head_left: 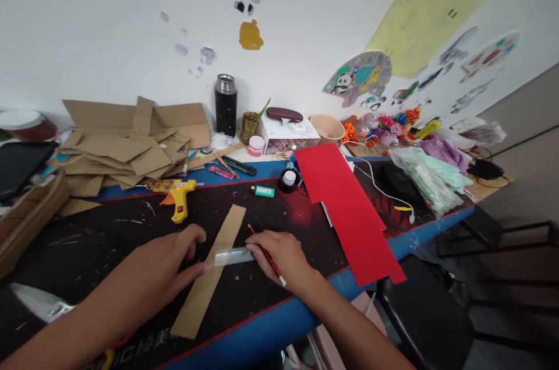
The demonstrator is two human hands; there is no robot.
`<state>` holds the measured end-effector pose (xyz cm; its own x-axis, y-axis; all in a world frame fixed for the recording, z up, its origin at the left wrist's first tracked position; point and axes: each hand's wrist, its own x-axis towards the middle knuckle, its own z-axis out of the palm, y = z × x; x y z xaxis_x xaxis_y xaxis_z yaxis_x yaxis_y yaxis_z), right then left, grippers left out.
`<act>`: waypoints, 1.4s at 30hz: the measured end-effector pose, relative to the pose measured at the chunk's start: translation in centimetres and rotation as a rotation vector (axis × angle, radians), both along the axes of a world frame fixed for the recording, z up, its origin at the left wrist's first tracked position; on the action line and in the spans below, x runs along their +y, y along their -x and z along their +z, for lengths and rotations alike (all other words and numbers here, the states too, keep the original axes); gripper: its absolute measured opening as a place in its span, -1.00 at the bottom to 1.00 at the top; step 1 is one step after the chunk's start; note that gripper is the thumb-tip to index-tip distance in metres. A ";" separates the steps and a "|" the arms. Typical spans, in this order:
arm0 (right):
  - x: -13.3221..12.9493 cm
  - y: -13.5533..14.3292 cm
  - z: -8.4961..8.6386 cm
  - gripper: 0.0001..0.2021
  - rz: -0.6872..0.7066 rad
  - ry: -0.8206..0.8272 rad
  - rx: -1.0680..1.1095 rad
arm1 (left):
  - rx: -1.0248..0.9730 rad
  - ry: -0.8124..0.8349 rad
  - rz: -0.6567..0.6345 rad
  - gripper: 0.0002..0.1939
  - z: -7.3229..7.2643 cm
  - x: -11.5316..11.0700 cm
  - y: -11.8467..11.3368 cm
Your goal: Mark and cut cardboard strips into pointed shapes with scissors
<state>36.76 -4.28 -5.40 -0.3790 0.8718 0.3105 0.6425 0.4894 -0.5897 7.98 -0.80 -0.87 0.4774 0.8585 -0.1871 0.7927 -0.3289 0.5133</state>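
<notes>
1. Left hand (168, 265): thumb and curled index finger spread apart, thumb tip at the near-left end of the clear ruler (238, 256); cannot tell if it pinches the ruler, blurry there
2. Right hand (279, 253): fingers bent, pinching a slim red pencil (271, 262), dark tip pointing away from the person, pale end by the wrist; fingers also over the ruler's other end
3. Cardboard strip (229, 227): flat on the black mat (122, 230) between the hands, slanted, ruler lying across it
4. Yellow hot glue gun (180, 200): on its side, beyond the left hand
5. Scissors (41, 303): blades poking out past the left forearm, partly hidden by it
6. Red sheet (349, 212): long, notched edges, right of the right hand, one end past the table edge
7. Cut cardboard pile (116, 151): back left, near the wall
8. Black tumbler (226, 106): upright, just beside that pile
</notes>
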 end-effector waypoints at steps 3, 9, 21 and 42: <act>0.3 -0.2 0.1 -0.81 -0.018 0.011 0.027 | 0.151 0.129 -0.082 -0.70 -0.3 -1.6 0.9; 1.3 0.4 -0.2 -0.81 -0.085 -0.060 -0.005 | 0.224 0.177 -0.134 -0.72 -1.2 -4.2 -1.9; 2.2 0.8 0.0 -0.83 -0.090 -0.034 0.048 | 0.146 -0.336 -0.313 -0.60 -1.1 -2.1 -3.7; 2.6 1.8 1.1 -0.84 -0.225 0.321 0.574 | -0.059 -0.482 -0.408 -0.35 -4.8 3.5 1.0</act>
<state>34.98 -1.64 -4.35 -0.0318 0.9921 0.1216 0.2512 0.1257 -0.9598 6.94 2.74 -5.64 0.7819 0.5863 0.2118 0.5294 -0.8039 0.2710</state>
